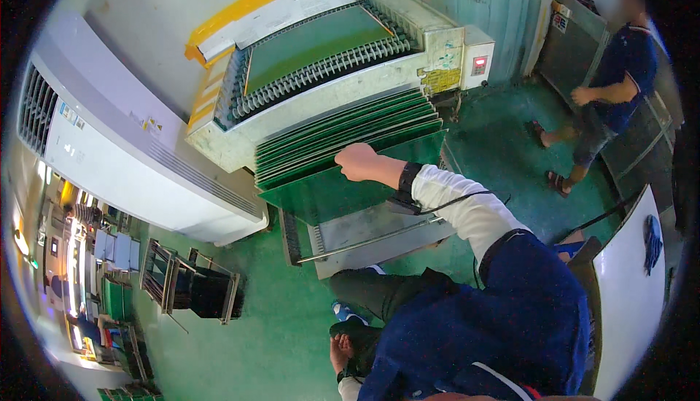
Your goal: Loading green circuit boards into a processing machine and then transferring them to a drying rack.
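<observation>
One green panel (313, 49) lies on the roller conveyor (328, 98); many upright panels (321, 146) stand below it, unloaded. Before it, the right hand (359, 162) curls over the front panel's (317, 198) edge, grip unclear; the left hand (340, 350), farther out, is half-open, apparently empty.

Right arm (470, 204) reaching forward and angled left, elbow bent, forearm white-sleeved. Right hand (359, 162) out at its end, back of hand up, fingers curled under; tips hidden, so grip can't be told. Dark band on right wrist (394, 173). Left hand (340, 351) down low (most of that arm out of sight), fingers partly bent, close to the knee (359, 335), contact unclear.
</observation>
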`<control>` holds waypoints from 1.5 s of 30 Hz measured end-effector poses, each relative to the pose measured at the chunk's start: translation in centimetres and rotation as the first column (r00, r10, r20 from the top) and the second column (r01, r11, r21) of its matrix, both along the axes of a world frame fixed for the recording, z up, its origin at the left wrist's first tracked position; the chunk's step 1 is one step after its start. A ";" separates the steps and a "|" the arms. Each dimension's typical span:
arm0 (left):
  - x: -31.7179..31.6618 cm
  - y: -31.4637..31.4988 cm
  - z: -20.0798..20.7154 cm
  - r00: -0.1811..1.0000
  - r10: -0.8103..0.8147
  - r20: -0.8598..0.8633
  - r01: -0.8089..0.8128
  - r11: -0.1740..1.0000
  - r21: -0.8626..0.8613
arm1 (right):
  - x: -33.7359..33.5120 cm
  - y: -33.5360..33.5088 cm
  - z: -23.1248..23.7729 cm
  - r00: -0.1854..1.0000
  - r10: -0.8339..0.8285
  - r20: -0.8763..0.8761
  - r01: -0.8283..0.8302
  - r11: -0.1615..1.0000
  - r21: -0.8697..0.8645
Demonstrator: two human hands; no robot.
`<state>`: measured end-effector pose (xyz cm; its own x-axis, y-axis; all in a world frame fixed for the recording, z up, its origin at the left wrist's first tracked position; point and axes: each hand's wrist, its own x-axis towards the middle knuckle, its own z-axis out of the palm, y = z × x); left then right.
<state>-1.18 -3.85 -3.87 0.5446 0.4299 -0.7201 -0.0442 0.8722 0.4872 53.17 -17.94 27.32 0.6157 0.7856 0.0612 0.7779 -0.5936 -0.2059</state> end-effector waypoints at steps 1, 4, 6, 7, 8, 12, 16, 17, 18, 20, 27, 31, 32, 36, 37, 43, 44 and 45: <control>-0.1 -0.1 0.0 1.000 0.012 -0.002 -0.012 1.000 0.006 | 0.2 0.3 0.0 1.000 -0.004 -0.019 0.003 0.999 -0.049; -0.1 0.6 0.0 0.997 -0.058 0.047 0.057 0.998 0.011 | 0.8 0.9 -0.4 0.997 -0.014 -0.075 0.003 0.990 -0.142; -0.5 0.6 0.0 0.997 -0.076 0.008 0.076 0.996 0.041 | 1.1 1.3 -0.6 0.995 -0.006 -0.098 -0.009 0.988 -0.152; -0.8 0.6 0.0 0.997 -0.082 -0.013 0.083 0.995 0.056 | 1.1 1.4 -0.7 0.995 0.004 -0.102 -0.019 0.990 -0.140; -1.0 0.6 0.0 0.994 -0.104 -0.030 0.107 0.989 0.100 | 1.0 1.6 -0.7 0.994 0.016 -0.105 -0.030 0.991 -0.127; 0.8 -1.1 2.7 0.970 -0.220 -0.105 0.240 0.939 0.248 | 1.2 0.5 -1.5 0.991 -0.030 -0.128 0.019 0.996 -0.082; 0.6 -0.4 1.3 0.997 -0.027 -0.065 0.033 0.995 0.096 | 1.0 0.7 -1.0 0.992 -0.048 -0.119 0.030 0.990 -0.141; 0.2 -0.1 0.7 0.998 -0.018 -0.067 0.024 0.996 0.082 | 0.9 0.8 -0.9 0.992 -0.047 -0.118 0.029 0.988 -0.151; 0.1 0.1 0.2 0.998 -0.013 -0.069 0.017 0.998 0.066 | 0.8 0.7 -0.8 0.992 -0.046 -0.116 0.029 0.989 -0.145; 0.0 0.5 -0.8 0.998 -0.036 -0.054 0.039 0.998 0.039 | 0.8 0.5 -0.7 0.992 -0.048 -0.112 0.033 0.991 -0.131; -2.7 2.8 -4.8 0.836 0.543 0.073 -0.195 0.419 -0.887 | 0.8 1.2 -0.8 0.997 -0.037 -0.063 0.033 0.997 -0.067; 0.2 0.9 -2.7 0.998 -0.043 -0.042 0.043 0.999 0.014 | 2.1 -0.3 -1.9 0.998 -0.059 -0.037 0.057 0.997 -0.050; 0.1 1.0 -2.4 0.996 -0.085 -0.032 0.086 0.996 0.036 | 2.0 -0.2 -1.9 0.999 -0.047 -0.008 0.047 0.999 0.007; -1.4 0.8 -2.4 0.998 -0.050 -0.047 0.052 0.998 0.038 | 1.1 1.2 -0.7 0.999 -0.038 -0.027 0.038 0.999 0.004; -0.3 0.4 -1.3 0.998 -0.022 -0.066 0.023 1.000 0.011 | 1.5 0.5 -0.9 0.998 -0.058 -0.032 0.058 0.998 -0.002; -0.3 0.0 -0.6 0.998 -0.038 -0.043 0.040 0.998 0.048 | 1.3 0.7 0.1 0.996 -0.073 -0.057 0.068 0.994 -0.083; -0.3 0.2 -1.0 0.998 -0.045 -0.036 0.046 0.999 0.014 | 1.2 0.6 0.4 0.995 -0.079 -0.058 0.071 0.991 -0.117; -1.2 0.7 -1.9 0.999 -0.039 -0.030 0.038 0.999 -0.015 | 0.8 1.1 0.7 0.997 -0.057 -0.050 0.053 0.996 -0.077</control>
<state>-2.42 -3.13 -5.81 0.5386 0.3986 -0.7423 0.0038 0.8799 0.4752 53.93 -16.82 28.02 0.6590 0.7515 -0.0305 0.7330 -0.6508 -0.1980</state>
